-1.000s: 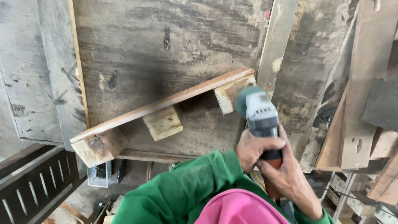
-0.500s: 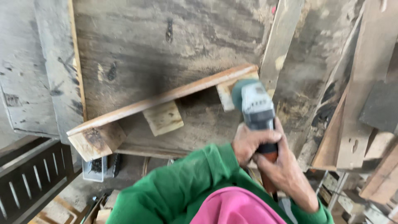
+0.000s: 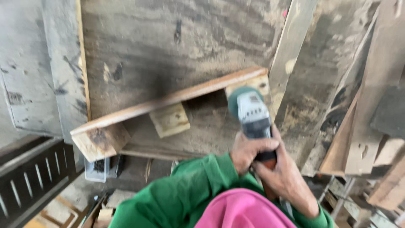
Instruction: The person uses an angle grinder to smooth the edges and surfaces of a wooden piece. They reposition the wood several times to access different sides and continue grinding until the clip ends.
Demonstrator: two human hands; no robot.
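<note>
A grinder [image 3: 253,116] is gripped by both hands — left hand [image 3: 249,153] wrapped round the body, right hand [image 3: 283,180] closed on the handle; its disc is held just beside a plank [image 3: 168,100] w/ blocks, above-left.

Pretty rough workshop corner here. A big weathered plywood sheet [image 3: 168,50] fills the back, stained grey and brown, with a grubby grey wall [image 3: 29,84] off to its left. Loads of scrap planks [image 3: 371,118] lean in a stack on the right. Lower left there's a dark slotted metal rail [image 3: 29,181], and the dusty floor [image 3: 80,194] shows below. Flat daylight, nothing harsh.
</note>
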